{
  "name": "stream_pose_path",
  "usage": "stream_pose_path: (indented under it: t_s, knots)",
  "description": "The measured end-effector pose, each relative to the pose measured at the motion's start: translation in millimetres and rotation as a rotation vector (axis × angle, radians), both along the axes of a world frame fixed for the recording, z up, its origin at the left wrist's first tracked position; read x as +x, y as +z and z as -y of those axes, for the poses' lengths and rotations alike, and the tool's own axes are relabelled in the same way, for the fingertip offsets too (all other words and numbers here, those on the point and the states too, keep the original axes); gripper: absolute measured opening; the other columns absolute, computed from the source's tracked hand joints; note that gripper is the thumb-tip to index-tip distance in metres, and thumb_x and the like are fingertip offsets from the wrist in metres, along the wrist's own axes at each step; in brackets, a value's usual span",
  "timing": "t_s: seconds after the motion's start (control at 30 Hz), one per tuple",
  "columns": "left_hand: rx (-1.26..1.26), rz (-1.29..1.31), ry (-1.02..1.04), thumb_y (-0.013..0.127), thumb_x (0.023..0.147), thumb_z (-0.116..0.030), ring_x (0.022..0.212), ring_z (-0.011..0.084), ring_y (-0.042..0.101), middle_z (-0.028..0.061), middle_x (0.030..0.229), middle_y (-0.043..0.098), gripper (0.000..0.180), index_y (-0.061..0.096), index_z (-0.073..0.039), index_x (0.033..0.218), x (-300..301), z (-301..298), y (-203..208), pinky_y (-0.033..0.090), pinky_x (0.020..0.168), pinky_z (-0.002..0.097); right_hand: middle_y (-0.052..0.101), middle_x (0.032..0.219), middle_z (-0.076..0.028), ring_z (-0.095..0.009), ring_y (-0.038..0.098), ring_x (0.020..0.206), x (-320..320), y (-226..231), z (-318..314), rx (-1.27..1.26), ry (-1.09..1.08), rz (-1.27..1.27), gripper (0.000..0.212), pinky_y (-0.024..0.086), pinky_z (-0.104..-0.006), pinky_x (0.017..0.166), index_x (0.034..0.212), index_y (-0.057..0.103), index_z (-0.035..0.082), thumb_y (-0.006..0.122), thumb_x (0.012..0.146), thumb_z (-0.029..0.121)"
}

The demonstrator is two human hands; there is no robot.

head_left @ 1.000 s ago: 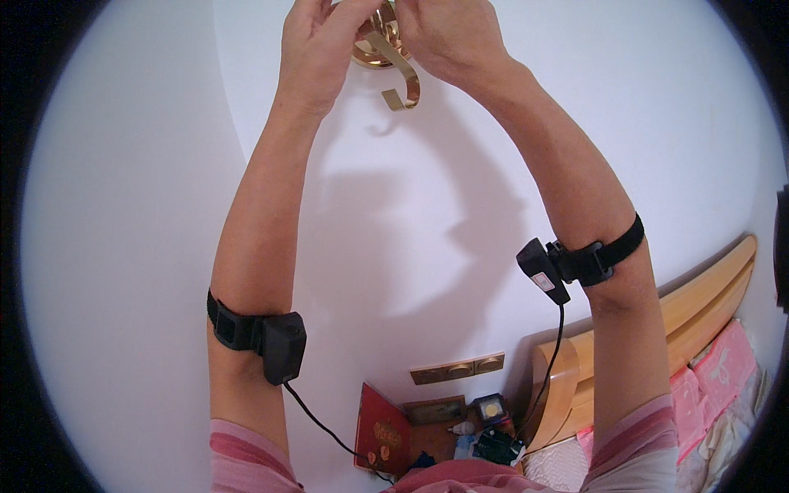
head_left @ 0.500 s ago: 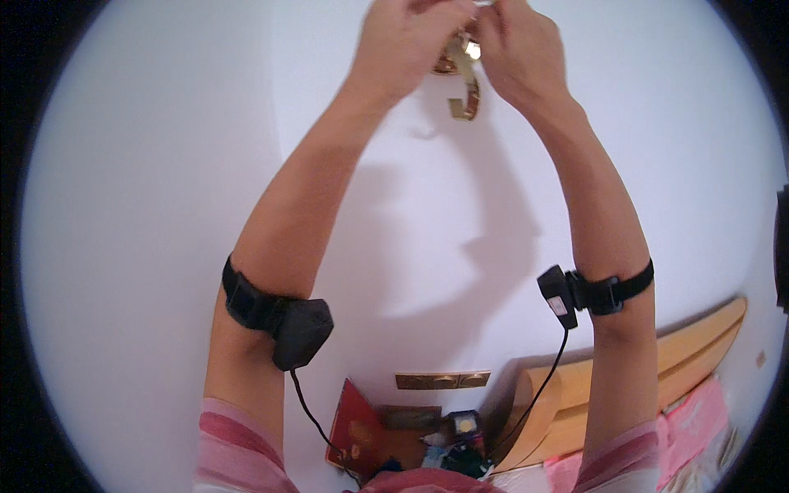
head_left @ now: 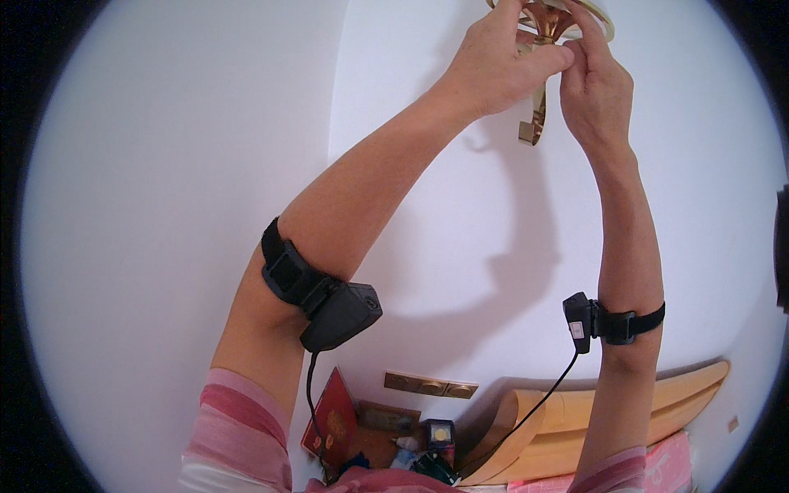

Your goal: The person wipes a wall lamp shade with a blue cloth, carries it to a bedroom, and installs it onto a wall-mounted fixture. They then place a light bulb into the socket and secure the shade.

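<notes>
A: Where was the brass-coloured fitting (head_left: 552, 23), and what was concealed?

B: It was high in view before the white wall (head_left: 436, 271). The upper edge cut off its ring (head_left: 609, 23). The left hand (head_left: 498, 67) and right hand (head_left: 600, 90) covered part of its middle; a hooked strip (head_left: 538, 123) hung below.

A: Condition of the fingers?

B: Left thumb and forefinger were apart, the thumb tip just beside the right thumb. The right forefinger reached up to the ring. Other fingertips were hidden; I could not tell whether either hand was clamped on the fitting.

A: Surface and room?

B: The wall was plain, marked by a shadow (head_left: 526, 255). Low down were a 3-part brass-coloured panel (head_left: 431, 384), a flat red item (head_left: 333, 415) and a wooden headboard (head_left: 546, 423). Small items (head_left: 405, 457) were jumbled, partly hidden by a pink shirt (head_left: 382, 481)
</notes>
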State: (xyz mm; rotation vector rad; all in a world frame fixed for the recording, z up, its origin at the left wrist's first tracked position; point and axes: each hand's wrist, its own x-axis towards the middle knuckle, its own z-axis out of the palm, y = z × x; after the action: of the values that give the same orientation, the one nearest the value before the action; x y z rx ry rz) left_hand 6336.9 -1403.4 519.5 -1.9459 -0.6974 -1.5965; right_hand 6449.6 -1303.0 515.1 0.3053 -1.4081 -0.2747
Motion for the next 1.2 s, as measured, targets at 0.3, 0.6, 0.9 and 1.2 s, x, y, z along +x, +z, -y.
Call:
stream_pose_path:
  t_s: [0.3,0.6,0.9,1.2]
  knots:
    - [0.020,0.013,0.151,0.064,0.094,-0.022,0.116,0.0342,0.067,0.0238,0.124,0.067,0.053,0.048,0.003,0.137,4,8,4,0.050,0.102,0.0407,0.066,0.078,-0.022,-0.038,0.068,0.070,-3,5,-8,-0.036,0.004,-0.047,0.053,0.053,-0.0447,0.065,0.145,0.046,0.005,0.047,0.092,-0.001]
    - [-0.025,-0.040,0.129,0.064,0.093,-0.023,0.115,0.0346,0.067,0.0233,0.122,0.067,0.051,0.050,0.002,0.135,-2,4,2,0.051,0.100,0.0417,0.064,0.074,-0.020,-0.035,0.066,0.065,-1,2,-8,-0.150,0.000,0.044,0.054,0.051,-0.0429,0.061,0.146,0.045,0.005,0.049,0.092,0.001]
    - [-0.001,-0.043,0.156,0.065,0.092,-0.019,0.115,0.0352,0.067,0.0236,0.122,0.067,0.051,0.047,0.002,0.135,0,-2,4,0.053,0.097,0.0411,0.063,0.073,-0.019,-0.034,0.066,0.064,3,2,-9,-0.109,-0.039,0.049,0.054,0.051,-0.0431,0.061,0.147,0.044,0.008,0.048,0.093,0.003]
    - [-0.063,0.067,0.152,0.064,0.093,-0.017,0.104,0.0257,0.068,0.0201,0.118,0.067,0.056,0.044,0.001,0.142,7,5,2,0.056,0.089,0.0374,0.067,0.076,-0.022,-0.037,0.067,0.068,-2,1,-12,-0.219,-0.084,0.078,0.055,0.052,-0.0465,0.065,0.148,0.043,0.003,0.050,0.094,0.003]
